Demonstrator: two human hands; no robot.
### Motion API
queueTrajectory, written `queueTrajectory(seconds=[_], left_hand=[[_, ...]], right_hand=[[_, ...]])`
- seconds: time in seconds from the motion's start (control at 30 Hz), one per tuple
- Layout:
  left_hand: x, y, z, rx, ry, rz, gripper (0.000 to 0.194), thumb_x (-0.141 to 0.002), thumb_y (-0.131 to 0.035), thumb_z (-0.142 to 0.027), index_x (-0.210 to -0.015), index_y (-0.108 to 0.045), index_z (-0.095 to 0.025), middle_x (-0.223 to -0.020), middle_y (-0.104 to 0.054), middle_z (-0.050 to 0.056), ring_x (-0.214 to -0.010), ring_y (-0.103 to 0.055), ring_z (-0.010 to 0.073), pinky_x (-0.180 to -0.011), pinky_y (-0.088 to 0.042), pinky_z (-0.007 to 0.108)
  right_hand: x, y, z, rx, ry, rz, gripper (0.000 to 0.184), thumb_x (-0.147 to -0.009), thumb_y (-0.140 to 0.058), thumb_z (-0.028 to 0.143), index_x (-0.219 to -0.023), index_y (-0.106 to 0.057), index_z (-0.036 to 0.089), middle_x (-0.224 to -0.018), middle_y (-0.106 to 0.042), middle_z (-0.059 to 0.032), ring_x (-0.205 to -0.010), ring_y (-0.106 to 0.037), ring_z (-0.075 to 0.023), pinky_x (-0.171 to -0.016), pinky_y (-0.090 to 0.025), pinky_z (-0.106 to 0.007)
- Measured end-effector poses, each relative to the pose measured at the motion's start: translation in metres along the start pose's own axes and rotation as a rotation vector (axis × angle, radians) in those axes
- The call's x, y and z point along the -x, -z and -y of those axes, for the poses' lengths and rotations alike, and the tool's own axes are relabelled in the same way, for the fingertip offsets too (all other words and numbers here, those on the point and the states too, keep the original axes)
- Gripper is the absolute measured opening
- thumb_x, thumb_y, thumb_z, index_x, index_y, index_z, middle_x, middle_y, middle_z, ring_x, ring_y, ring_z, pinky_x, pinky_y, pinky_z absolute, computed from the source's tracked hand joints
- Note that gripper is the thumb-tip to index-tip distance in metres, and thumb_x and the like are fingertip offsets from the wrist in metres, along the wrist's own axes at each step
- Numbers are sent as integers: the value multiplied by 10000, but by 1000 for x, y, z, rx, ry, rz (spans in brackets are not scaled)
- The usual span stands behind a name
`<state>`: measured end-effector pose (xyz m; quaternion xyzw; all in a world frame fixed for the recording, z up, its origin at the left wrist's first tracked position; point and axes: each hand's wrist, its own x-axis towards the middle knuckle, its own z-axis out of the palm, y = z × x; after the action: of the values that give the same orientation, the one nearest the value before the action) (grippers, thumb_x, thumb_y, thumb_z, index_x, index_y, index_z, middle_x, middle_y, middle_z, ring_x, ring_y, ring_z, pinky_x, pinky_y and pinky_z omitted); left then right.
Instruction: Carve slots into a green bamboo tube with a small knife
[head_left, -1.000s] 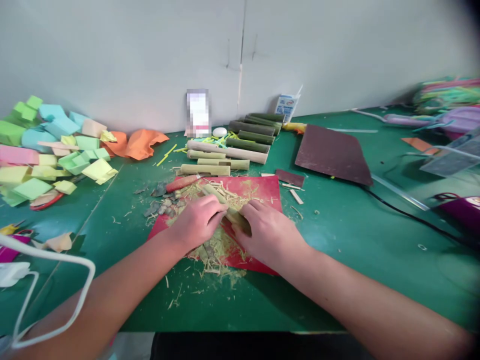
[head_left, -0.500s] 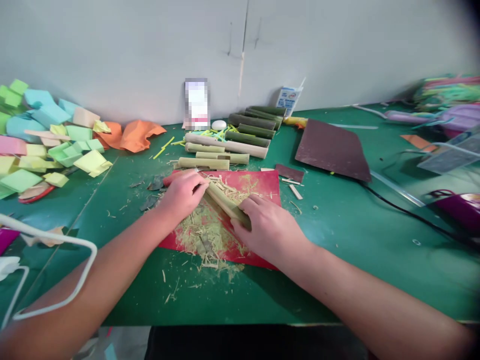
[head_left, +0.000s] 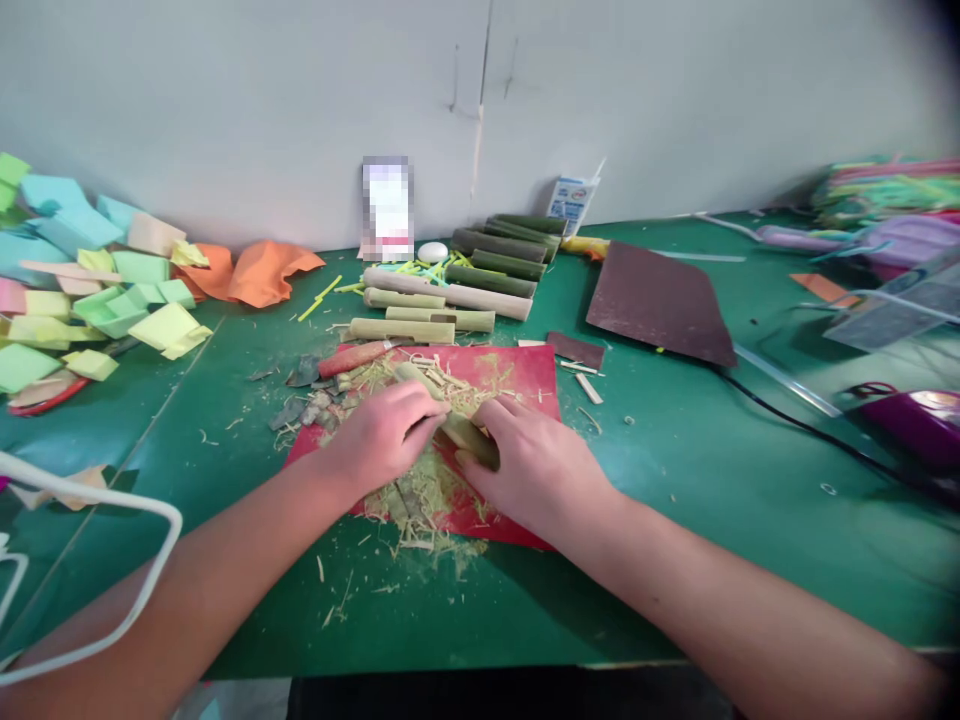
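A pale green bamboo tube (head_left: 420, 378) lies slanted over a red sheet (head_left: 529, 375) covered in shavings and dust. My right hand (head_left: 529, 455) is closed around its near end. My left hand (head_left: 394, 435) is pinched against the tube's middle, close to the right fingers; what it holds, if anything, is hidden. Beyond the left hand rests a red-handled tool (head_left: 356, 358), its working end not clear. Small dark scraps (head_left: 307, 370) lie beside the sheet's left edge.
Several bamboo tubes (head_left: 450, 292) lie in a row behind the sheet. A phone (head_left: 388, 210) and a drink carton (head_left: 571, 200) lean at the wall. Folded paper pieces (head_left: 112, 285) are heaped left, a brown sheet (head_left: 660, 305) lies right, and a white frame (head_left: 161, 560) stands front left.
My left hand has slid along the bamboo tube toward me and to the right, uncovering the tube's far end and the red-handled tool. My right hand keeps its grip.
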<state>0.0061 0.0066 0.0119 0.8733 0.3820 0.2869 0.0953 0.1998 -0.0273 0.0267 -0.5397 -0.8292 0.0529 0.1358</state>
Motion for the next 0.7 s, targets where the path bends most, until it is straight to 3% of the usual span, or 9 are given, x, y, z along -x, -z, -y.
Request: queueTrajectory(seconds=[0.23,0.7], left_hand=[[-1,10,26,-177,120,-184,148,-864,-502,-219,-813,-625,-155,-809,-627,54,-784,-584,170,-738,-470,318],[-3,8,18,-132,103,-137,120,-852,-511,-202,-866,-623,-164,-852,-644,55,-802,-606,169,-740,-491,309]], right_hand=[[-2,2,-2,-33,-22,20,153,-759,-536,352,-774,-505,203,-791,-567,0,-615,-484,-113,-499,-267,-254],[-5,5,-5,-68,-28,75,152,-763,-538,353,-777,-514,204,-820,-559,2,-632,-488,-118,-522,-293,-257]])
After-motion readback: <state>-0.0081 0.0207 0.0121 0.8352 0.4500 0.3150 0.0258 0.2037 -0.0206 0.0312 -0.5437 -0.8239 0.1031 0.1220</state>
